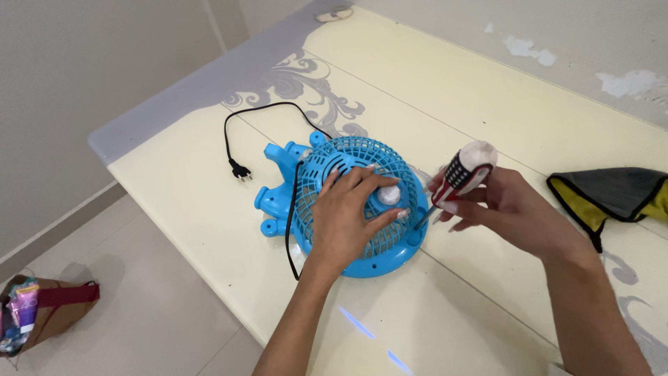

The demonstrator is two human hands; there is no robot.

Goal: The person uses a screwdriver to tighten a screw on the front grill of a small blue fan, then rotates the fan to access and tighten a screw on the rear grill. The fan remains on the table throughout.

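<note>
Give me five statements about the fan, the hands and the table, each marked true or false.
1. The left hand rests flat on the blue fan. True.
2. The right hand holds a pair of pliers. False: it grips a screwdriver with a red, black and white handle.
3. The screwdriver's tip points at the fan's rim. True.
4. The fan's black power cord is plugged into a wall socket. False: its plug lies loose on the table.
5. A grey and yellow cloth covers the fan. False: it lies apart, by the right arm.

Left hand (346, 216) on blue fan (348, 202), screwdriver (456, 177) in right hand (504, 209)
</note>
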